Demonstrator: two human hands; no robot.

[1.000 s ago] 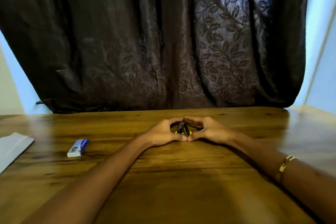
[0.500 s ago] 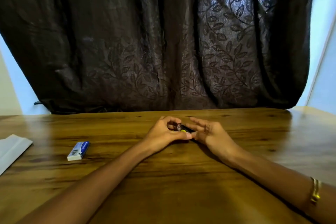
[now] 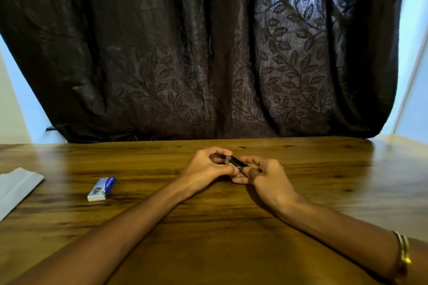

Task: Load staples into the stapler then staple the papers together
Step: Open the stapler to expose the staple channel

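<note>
A small black stapler [image 3: 235,161] with a yellow mark lies between my two hands at the middle of the wooden table [image 3: 208,227]. My left hand [image 3: 207,168] curls its fingers and thumb round the stapler's left end. My right hand [image 3: 264,174] pinches its right end with curled fingers. Much of the stapler is hidden by the fingers. A blue and white staple box [image 3: 101,189] lies on the table to the left, apart from both hands. White papers [image 3: 16,188] lie at the table's far left edge, partly out of view.
A dark leaf-patterned curtain [image 3: 208,53] hangs behind the table's far edge. Pale walls show at both sides. A gold bangle [image 3: 404,254] sits on my right wrist.
The stapler stood upright between my joined fingertips; now it lies tilted sideways. My right hand has drawn back nearer and taken hold of its right end. My left hand stays put.
</note>
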